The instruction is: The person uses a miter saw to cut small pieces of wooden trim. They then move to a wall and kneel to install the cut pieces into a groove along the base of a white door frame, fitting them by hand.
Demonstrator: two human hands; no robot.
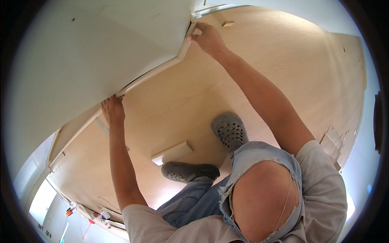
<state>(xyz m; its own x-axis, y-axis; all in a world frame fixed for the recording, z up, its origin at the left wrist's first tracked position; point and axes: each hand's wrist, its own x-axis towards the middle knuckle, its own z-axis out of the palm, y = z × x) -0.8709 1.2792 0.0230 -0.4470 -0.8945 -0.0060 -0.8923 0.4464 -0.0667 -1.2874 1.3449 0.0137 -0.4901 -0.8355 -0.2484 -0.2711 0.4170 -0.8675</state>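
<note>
A pale wooden trim strip (154, 73) runs along the lower edge of the white wall panel (109, 44), bending at a corner. A thin dark gap shows between strip and panel in places. My left hand (113, 110) is closed on the strip's left stretch, its fingertips partly hidden at the panel's edge. Up by the strip's far end, my right hand (208, 38) pinches it between thumb and fingers. Both arms are stretched out, the hands well apart.
I crouch on a light wood-faced board floor (259, 81) in grey clogs (230, 128). A short wood offcut (174, 151) lies beside one clog, and a small block (228, 24) sits beyond my right hand. Torn cardboard (332, 141) lies at the right; tools and scraps (103, 214) at lower left.
</note>
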